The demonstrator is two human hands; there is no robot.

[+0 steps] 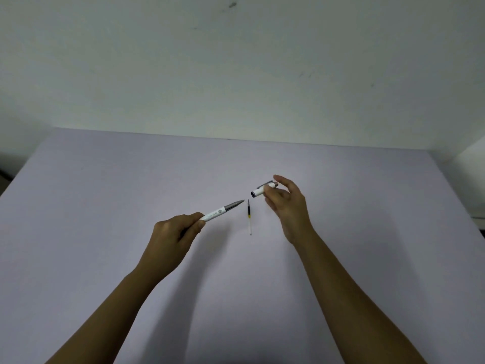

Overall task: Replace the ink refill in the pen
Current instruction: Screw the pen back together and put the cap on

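My left hand [175,233] grips the rear of a white pen body [223,210] with a grey metal tip section that points up and to the right. Its cap is off. The white pen cap [259,191] with a grey clip is pinched in the fingers of my right hand [287,206], with the cap's open end facing left toward the pen tip. Between the two hands a thin ink refill [248,216] lies on the table, dark at its far end and pale at its near end, touched by neither hand.
The work surface is a pale lilac table [105,232] whose far edge meets a plain white wall [236,74]. A white object [472,158] shows at the right edge beyond the table corner.
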